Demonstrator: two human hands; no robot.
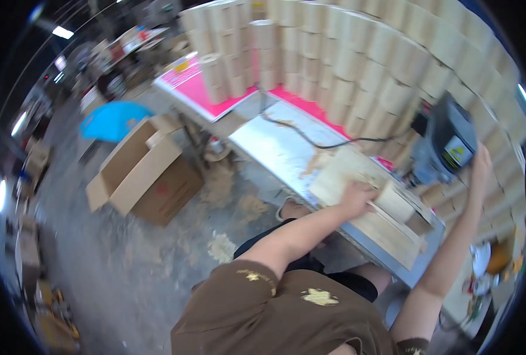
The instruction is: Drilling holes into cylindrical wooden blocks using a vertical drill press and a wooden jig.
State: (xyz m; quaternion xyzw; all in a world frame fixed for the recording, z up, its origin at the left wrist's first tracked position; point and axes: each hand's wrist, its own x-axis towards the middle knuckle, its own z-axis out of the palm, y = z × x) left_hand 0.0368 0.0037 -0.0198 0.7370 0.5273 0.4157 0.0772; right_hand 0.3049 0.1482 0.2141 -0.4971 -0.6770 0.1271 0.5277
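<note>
My left hand rests at the near-left end of a pale wooden cylinder, its fingers bent against it. The cylinder lies in a wooden jig on a flat wooden board. Above stands a dark grey-blue bench drill press with a yellow-green label, its lower end over the jig. My right hand is raised to the right side of the machine's head. What its fingers do there is hidden and blurred.
Stacked pale wooden cylinders wall the bench's far side. A black cable crosses to the machine over a white board with sawdust. An open cardboard box and a blue stool stand on the floor at left.
</note>
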